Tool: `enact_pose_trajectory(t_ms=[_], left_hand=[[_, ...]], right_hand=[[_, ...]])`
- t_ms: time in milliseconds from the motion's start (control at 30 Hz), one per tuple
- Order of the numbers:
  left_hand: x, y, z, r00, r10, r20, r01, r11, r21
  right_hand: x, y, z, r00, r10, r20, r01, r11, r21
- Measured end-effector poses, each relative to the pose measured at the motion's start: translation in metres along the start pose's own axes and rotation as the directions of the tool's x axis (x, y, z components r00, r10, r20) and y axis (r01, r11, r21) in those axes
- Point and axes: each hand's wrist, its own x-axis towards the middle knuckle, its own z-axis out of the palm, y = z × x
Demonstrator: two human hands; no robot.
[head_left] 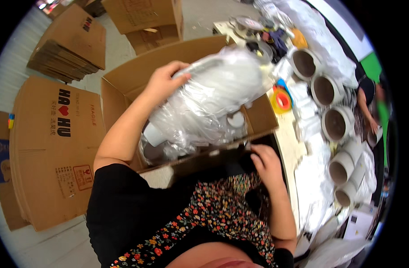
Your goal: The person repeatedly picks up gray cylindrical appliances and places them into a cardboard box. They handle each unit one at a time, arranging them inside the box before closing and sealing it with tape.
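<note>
A bulky bundle (213, 85) wrapped in clear plastic leans across an open cardboard carton (124, 67). My left hand (169, 81) grips the bundle's upper left side, thumb pressed on the film. What is inside the wrap is blurred; a white cylindrical end (154, 134) pokes out at its lower left. Beneath it in the carton lie more plastic-wrapped pieces, partly hidden, with a white round part (235, 119) on the right. My right hand (266, 161) is at the carton's near edge, its fingers bent against the near flap (213, 156).
Flattened cartons (57, 147) stand stacked on the left, with more (73, 42) behind. To the right, a table (287, 147) carries several cardboard tubes (336, 124), tape rolls (281, 101) and plastic film (318, 187). Another person's arm (365, 105) shows at the far right.
</note>
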Motion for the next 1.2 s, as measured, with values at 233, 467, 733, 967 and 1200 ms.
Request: enact_pose_trajectory(t_ms=[233,467,733,967,1200], left_hand=[[0.097,-0.182,0.045,0.924,-0.034,0.38,-0.322,0.466,0.824],[0.067,-0.318,0.132,0.667,-0.605,0.434,-0.345,0.265,0.9],[0.042,-0.538,0.083,0.429,-0.701,0.57,-0.52,0.324,0.79],[0.025,-0.412,0.128,0.862,-0.465,0.202,0.193,0.67,0.717],[-0.009,-0.262,0.138,0.924,-0.262,0.279,0.034,0.781,0.623]], right_hand=[[-0.046,0.025,0.014,0.984,0.168,0.06,-0.169,0.985,0.015],[-0.182,0.042,0.003,0.62,0.774,0.126,-0.779,0.627,-0.021],[-0.237,0.055,0.002,0.333,0.916,0.223,-0.942,0.334,0.033],[-0.239,0.092,0.038,0.58,0.795,0.178,-0.758,0.606,-0.24],[-0.27,0.133,0.062,0.494,0.855,0.157,-0.599,0.466,-0.651]])
